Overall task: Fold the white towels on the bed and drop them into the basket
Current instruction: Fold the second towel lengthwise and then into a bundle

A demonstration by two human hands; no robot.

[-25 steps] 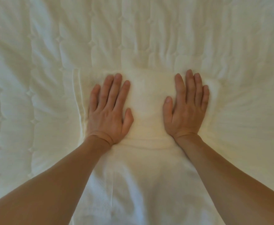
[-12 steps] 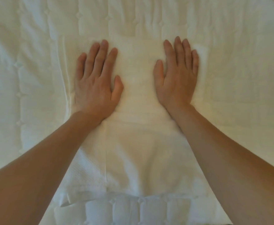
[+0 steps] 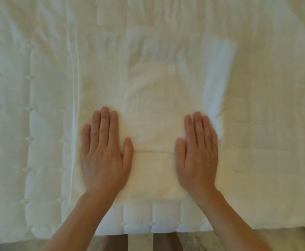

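Two flat palms, our left hand (image 3: 104, 153) and right hand (image 3: 198, 153), press the towel (image 3: 153, 105) on the bed (image 3: 30, 124), gripping nothing.
Soft, light and floppy, we judge; best pinched at its near corners.

The single head camera looked almost straight down from close above the bed (image 3: 39, 124), facing forward over its near edge, so the quilted top filled nearly the whole wide-angle view and a thin strip of floor (image 3: 256, 238) showed along the bottom of the frame.
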